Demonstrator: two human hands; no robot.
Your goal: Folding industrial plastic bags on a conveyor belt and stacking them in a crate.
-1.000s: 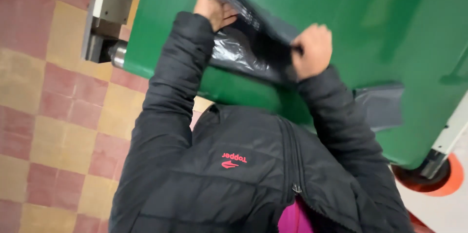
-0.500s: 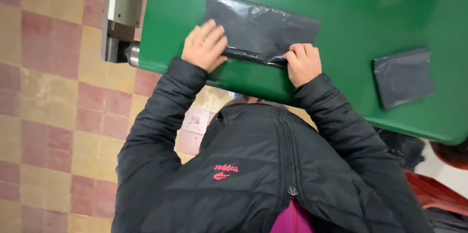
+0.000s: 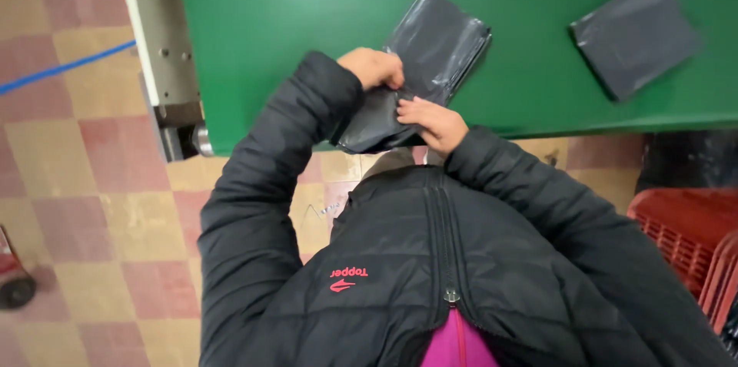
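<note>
Folding comes across as the work in hand: both of my bare hands are on a dark grey plastic bag (image 3: pixel 430 59) that lies at the near edge of a green table (image 3: pixel 292 21). My left hand (image 3: pixel 374 67) is curled over the bag's near left part, fingers bent down onto the plastic. My right hand (image 3: pixel 432 121) pinches the bag's near corner just beside it, fingers closed on a fold of the film. Both grips are narrow and closed on the bag.

Compared with half a second ago, the bag has changed shape and angle. Then it lay flat and wide along the table edge, with my hands apart at its two near corners. Now it is narrower and thicker, turned diagonally, its far end pointing away across the table, and my hands have come together almost touching. I judge that one fold has just been made and the bag is more compact than it was, though its near end looks bunched and hangs slightly over the table edge.

A second dark grey bag (image 3: pixel 634 33), already folded into a flat square, rests on the table well to the right of the one I hold. At the table's left end is a grey metal bracket (image 3: pixel 157 44). Below the table are a checkered tile floor (image 3: pixel 69 182) and, at right, a red plastic crate (image 3: pixel 684 236).
</note>
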